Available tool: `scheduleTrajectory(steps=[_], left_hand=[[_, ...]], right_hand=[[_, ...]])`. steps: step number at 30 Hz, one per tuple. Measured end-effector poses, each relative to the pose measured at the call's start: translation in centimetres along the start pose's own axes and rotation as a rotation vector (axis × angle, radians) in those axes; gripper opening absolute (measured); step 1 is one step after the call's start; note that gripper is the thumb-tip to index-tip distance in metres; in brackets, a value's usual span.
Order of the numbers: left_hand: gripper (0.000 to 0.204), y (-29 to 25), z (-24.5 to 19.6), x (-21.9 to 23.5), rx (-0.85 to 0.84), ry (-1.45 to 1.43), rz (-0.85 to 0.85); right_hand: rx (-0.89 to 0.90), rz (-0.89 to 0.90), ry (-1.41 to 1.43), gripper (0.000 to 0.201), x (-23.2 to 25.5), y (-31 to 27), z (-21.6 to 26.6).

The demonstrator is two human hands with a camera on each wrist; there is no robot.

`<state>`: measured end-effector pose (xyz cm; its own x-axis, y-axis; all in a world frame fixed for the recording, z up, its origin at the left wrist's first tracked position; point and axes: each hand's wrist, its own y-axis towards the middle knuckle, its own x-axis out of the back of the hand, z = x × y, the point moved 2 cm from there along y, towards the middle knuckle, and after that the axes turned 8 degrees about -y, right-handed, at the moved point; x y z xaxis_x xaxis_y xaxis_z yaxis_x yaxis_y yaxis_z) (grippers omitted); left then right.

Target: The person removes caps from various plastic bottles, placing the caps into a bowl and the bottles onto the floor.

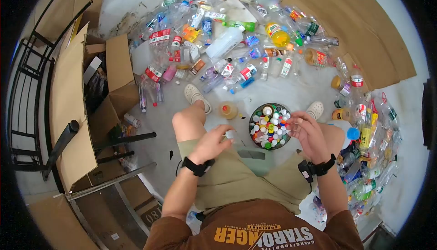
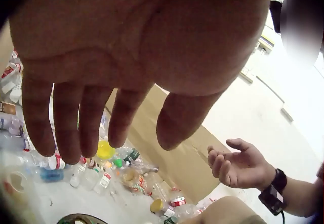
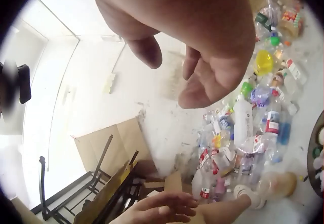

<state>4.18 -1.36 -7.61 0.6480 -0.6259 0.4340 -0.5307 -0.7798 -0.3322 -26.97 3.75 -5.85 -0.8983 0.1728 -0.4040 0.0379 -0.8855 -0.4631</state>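
Observation:
Over the thigh, my left hand (image 1: 211, 144) hangs with its fingers extended; the left wrist view shows a bare palm (image 2: 136, 36). My right hand (image 1: 310, 135) hovers beside the right rim of a round dark tray (image 1: 250, 133) heaped with bottle caps (image 1: 268, 129) of many colours. Its fingers bend loosely, and the right wrist view shows nothing between thumb and fingers (image 3: 197, 95). A squat bottle (image 1: 229, 110) with a red cap and yellowish contents stands on the floor, left of the tray. Both hands are apart from each other.
Plastic bottles (image 1: 248, 72) lie in a wide heap ahead, continuing down the right side (image 1: 366, 145). Cardboard sheets (image 1: 378, 45) line the far right. At left are an open cardboard box (image 1: 119, 63) and a black metal frame (image 1: 48, 113). A pale green object (image 1: 255, 161) sits between the legs.

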Motion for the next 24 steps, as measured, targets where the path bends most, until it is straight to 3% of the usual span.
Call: scheduleTrajectory(steps=[1,4,6,10,13,17,20,24], left_hand=[[0.041,0.3,0.1,1.3,-0.007,0.002,0.004],[0.041,2.0,-2.0,8.0,-0.068,0.463,0.068],[0.042,3.7,-0.2,11.8,0.053,0.045,0.112],[0.039,9.7,3.5,19.9,0.121,0.051,0.023],[0.035,15.3,8.5,23.1,0.304,0.160,-0.068],[0.046,22.3,18.2,22.7,0.412,0.336,-0.017],[0.054,26.7,25.0,19.3,0.475,0.475,0.044],[0.075,32.3,30.0,14.1,0.500,0.590,-0.004]], right_hand=[[-0.023,0.017,0.007,0.025,-0.2,1.2,0.1],[-0.066,0.095,0.023,0.024,-1.2,4.8,1.6],[-0.088,0.122,0.039,0.024,-1.5,7.7,2.8],[-0.065,0.149,0.091,0.025,-0.5,14.6,4.8],[-0.113,0.072,0.186,0.027,1.5,19.6,3.8],[-0.235,-0.065,0.391,0.026,3.8,22.8,-0.5],[-0.300,-0.178,0.328,0.025,4.3,23.8,-2.6],[-0.363,-0.025,0.202,0.027,2.4,25.0,-1.8]])
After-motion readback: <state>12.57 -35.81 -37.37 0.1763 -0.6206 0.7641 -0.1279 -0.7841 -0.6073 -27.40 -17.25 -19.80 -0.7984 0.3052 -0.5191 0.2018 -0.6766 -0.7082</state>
